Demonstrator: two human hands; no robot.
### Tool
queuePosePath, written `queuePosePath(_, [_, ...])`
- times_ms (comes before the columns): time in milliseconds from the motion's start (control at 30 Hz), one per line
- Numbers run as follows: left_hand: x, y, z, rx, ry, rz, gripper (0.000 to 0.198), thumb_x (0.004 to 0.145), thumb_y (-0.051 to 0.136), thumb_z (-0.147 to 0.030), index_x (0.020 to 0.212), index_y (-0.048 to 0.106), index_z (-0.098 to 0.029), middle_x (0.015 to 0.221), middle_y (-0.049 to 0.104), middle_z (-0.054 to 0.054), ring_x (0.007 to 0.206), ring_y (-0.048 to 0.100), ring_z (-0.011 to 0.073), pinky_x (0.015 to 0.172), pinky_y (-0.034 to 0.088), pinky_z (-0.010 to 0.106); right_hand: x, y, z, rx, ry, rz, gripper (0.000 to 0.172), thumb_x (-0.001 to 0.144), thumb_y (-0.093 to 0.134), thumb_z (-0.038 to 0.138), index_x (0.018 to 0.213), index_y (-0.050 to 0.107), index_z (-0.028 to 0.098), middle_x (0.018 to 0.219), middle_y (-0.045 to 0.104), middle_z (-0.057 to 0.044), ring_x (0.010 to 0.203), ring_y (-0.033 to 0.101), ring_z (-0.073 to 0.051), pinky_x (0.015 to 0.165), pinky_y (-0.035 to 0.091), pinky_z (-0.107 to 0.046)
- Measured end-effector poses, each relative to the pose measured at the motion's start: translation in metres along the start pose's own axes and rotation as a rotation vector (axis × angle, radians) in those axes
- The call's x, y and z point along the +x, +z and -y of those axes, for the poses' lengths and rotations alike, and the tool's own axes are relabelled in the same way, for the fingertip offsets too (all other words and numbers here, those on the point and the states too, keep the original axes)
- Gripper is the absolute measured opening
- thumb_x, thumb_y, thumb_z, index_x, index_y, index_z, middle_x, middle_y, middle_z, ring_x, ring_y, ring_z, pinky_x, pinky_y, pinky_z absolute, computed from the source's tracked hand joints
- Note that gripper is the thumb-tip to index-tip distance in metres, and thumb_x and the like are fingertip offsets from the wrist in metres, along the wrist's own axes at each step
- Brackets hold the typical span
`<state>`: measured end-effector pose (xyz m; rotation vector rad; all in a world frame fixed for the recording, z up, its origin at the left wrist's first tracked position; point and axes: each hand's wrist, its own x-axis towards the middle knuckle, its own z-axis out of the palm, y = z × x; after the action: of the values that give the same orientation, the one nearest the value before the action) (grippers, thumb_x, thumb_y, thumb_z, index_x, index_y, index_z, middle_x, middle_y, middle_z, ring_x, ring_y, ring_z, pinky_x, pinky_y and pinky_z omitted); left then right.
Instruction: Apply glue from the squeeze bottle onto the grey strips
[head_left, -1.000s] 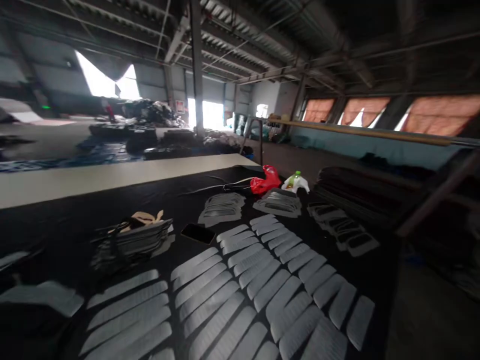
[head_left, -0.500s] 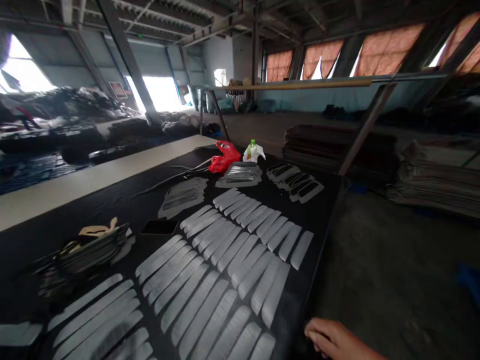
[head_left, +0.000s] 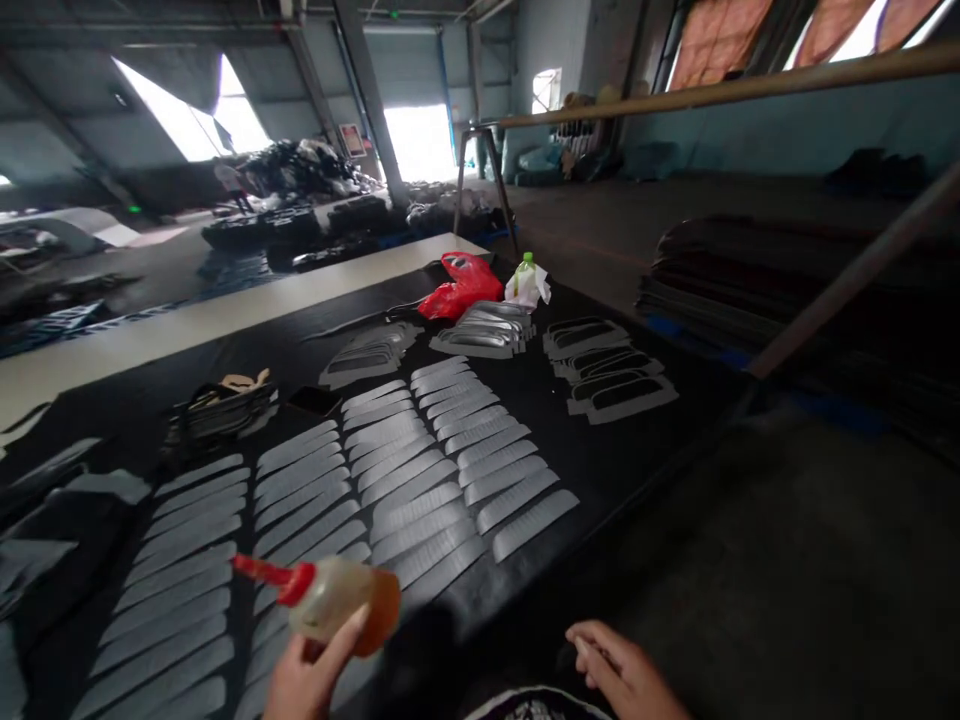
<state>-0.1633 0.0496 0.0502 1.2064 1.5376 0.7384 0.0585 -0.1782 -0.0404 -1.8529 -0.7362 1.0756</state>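
Observation:
My left hand [head_left: 309, 672] grips a squeeze bottle [head_left: 334, 600] with a red nozzle and amber liquid inside. The bottle lies tilted on its side in the air, nozzle pointing left, above rows of grey strips [head_left: 420, 470]. These long, rounded strips are laid overlapping in several columns on the black table covering [head_left: 622, 470]. Past the table's near right edge, my right hand [head_left: 611, 665] is closed with its fingers curled and pressed together. Whether it holds anything small cannot be made out.
Stacks of grey cut-out frames [head_left: 607, 365] lie farther back, near a red plastic bag [head_left: 465, 285] and a green-capped bottle [head_left: 527, 280]. A dark phone-like slab [head_left: 313, 400] and a dark bundle [head_left: 225, 405] lie left. Beyond the right edge, piled sheets [head_left: 697, 270] stand by a slanted post [head_left: 862, 270].
The view has swung left. My left hand has come into view holding the bottle. My right hand shows more fully and stays closed.

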Motion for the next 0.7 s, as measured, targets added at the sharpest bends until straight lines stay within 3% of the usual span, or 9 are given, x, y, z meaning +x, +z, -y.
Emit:
queuePosePath(133, [-0.051, 0.071, 0.007, -0.150, -0.080, 0.120, 0.058, 0.046, 0.078, -0.053, 0.082, 0.063, -0.010, 0.077, 0.068, 0.010, 0.081, 0.062, 0.0282, 0.075, 0.048, 0.034, 0.012, -0.013, 0.011, 0.151, -0.023, 0.102, 0.051, 0.079, 0.043, 0.063, 0.090, 0.064, 0.019, 0.080, 0.062, -0.006, 0.077, 0.058, -0.018, 0.070, 0.046, -0.028])
queuePosePath(200, [-0.066, 0.097, 0.008, -0.223, -0.100, 0.182, 0.060, 0.047, 0.077, -0.055, 0.084, 0.064, -0.010, 0.079, 0.068, 0.010, 0.083, 0.062, 0.0276, 0.076, 0.047, 0.033, 0.020, -0.010, 0.023, 0.295, -0.034, 0.113, 0.053, 0.074, 0.051, 0.064, 0.098, 0.062, 0.018, 0.090, 0.063, -0.008, 0.084, 0.058, -0.020, 0.076, 0.046, -0.031])
queuePosePath(333, [-0.075, 0.137, 0.002, -0.331, -0.107, 0.341, 0.062, 0.050, 0.075, -0.059, 0.086, 0.064, -0.009, 0.082, 0.068, 0.012, 0.083, 0.061, 0.0277, 0.075, 0.047, 0.033, 0.039, -0.006, 0.051, 0.637, -0.120, 0.244, 0.078, 0.061, 0.064, 0.066, 0.121, 0.048, 0.020, 0.113, 0.059, -0.013, 0.101, 0.057, -0.025, 0.090, 0.041, -0.036])
queuePosePath(433, [-0.070, 0.161, -0.004, -0.391, -0.092, 0.445, 0.061, 0.050, 0.076, -0.057, 0.087, 0.064, -0.010, 0.083, 0.068, 0.012, 0.081, 0.061, 0.0263, 0.075, 0.047, 0.033, 0.051, -0.014, 0.065, 0.710, -0.141, 0.292, 0.081, 0.061, 0.065, 0.064, 0.126, 0.043, 0.020, 0.117, 0.058, -0.013, 0.107, 0.055, -0.026, 0.096, 0.037, -0.038])
queuePosePath(533, [-0.062, 0.178, -0.009, -0.416, -0.084, 0.528, 0.058, 0.049, 0.077, -0.055, 0.084, 0.064, -0.011, 0.081, 0.067, 0.010, 0.078, 0.060, 0.0243, 0.075, 0.047, 0.033, 0.060, -0.033, 0.063, 0.584, -0.075, 0.167, 0.078, 0.062, 0.061, 0.068, 0.123, 0.047, 0.021, 0.118, 0.058, -0.013, 0.109, 0.055, -0.027, 0.095, 0.039, -0.038])
queuePosePath(700, [-0.035, 0.182, -0.008, -0.423, -0.145, 0.577, 0.059, 0.051, 0.075, -0.057, 0.087, 0.063, -0.013, 0.083, 0.067, 0.009, 0.080, 0.060, 0.0245, 0.075, 0.048, 0.033, 0.077, -0.072, 0.036, 0.152, 0.181, -0.113, 0.072, 0.072, 0.045, 0.072, 0.116, 0.056, 0.016, 0.096, 0.067, -0.013, 0.085, 0.063, -0.024, 0.075, 0.050, -0.035])
